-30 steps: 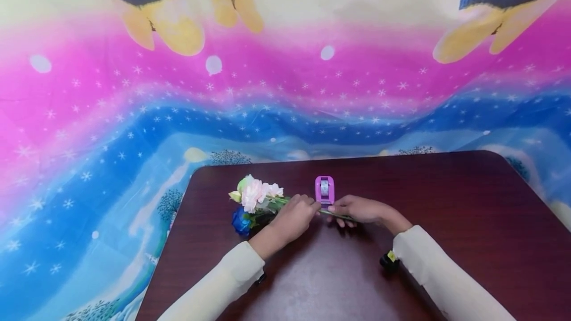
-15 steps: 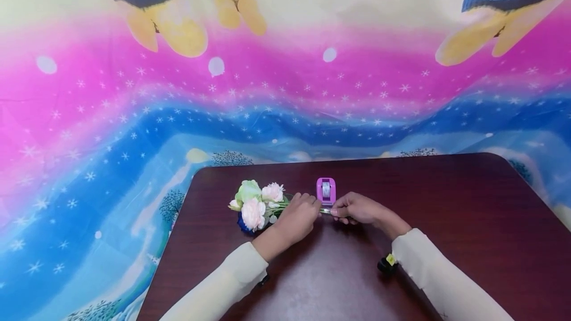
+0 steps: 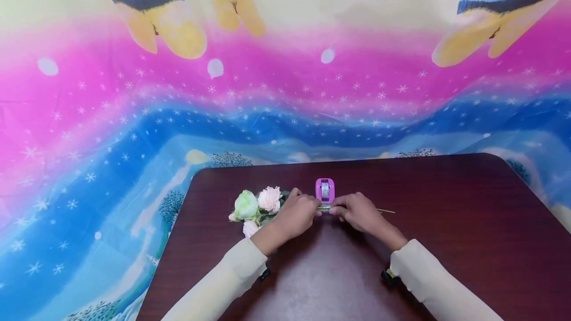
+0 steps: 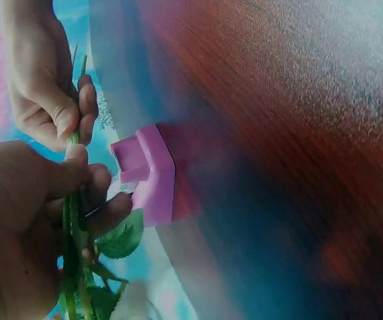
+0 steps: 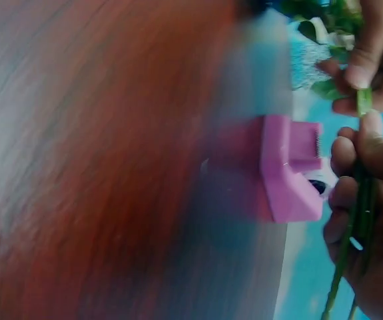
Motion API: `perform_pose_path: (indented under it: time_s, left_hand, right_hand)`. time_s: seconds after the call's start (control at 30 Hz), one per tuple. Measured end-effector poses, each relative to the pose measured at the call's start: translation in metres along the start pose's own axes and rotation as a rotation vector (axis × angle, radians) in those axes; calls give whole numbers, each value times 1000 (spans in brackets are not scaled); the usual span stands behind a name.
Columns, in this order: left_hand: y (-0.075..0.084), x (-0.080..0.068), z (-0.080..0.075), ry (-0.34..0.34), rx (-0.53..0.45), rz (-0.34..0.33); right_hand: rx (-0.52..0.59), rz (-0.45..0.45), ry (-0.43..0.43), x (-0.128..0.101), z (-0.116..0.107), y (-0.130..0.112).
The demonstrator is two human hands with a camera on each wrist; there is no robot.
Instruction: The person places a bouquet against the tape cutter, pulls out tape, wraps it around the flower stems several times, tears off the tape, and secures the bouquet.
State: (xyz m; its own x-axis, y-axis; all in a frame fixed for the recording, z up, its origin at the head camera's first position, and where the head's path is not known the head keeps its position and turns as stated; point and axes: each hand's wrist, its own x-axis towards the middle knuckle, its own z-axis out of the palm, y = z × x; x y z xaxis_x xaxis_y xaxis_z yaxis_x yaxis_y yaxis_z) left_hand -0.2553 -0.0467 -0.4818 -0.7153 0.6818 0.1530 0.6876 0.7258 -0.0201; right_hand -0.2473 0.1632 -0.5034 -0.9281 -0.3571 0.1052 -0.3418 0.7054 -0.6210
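My left hand [image 3: 295,218] grips the green stems [image 4: 71,257] of an artificial flower bouquet just below its leaves. A pale green bloom [image 3: 246,205] and pink blooms [image 3: 269,199] stick out to the left of that hand. My right hand [image 3: 360,216] pinches the same stems between thumb and fingers, close beside the left fingertips. Thin stem ends [image 3: 386,210] poke out past the right hand. A shiny band [image 5: 364,101] shows on the stems between the hands in the right wrist view. Just behind the hands stands a pink tape dispenser [image 5: 284,175], untouched.
The dark reddish wooden table [image 3: 446,202] reaches to a rounded far edge. Behind it hangs a colourful printed cloth [image 3: 285,78]. Black wrist cameras [image 3: 389,276] sit under the cream sleeves [image 3: 434,276].
The bouquet has turned about its stems: the blue rose has gone from sight and the green bloom now faces up. The right hand has turned over the stems, whose ends now show beyond it.
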Motion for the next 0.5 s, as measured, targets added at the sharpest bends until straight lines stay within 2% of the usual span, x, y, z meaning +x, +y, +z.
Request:
perform_pose_path:
  time_s: [0.13,0.23,0.37,0.5]
  left_hand:
    - [1,0,1,49,-23,-74]
    - [2,2,3,88,-10,-107]
    - [2,3,5,135,24,-100]
    - [2,3,9,182,54,-69]
  right_hand:
    - [-113,-66,129,-2,7,-3]
    - [-138,-52,138,-3,9,-5]
    - [-79,27,27,-3,7,-7]
    - [131,119,-142,-2,-3,-6]
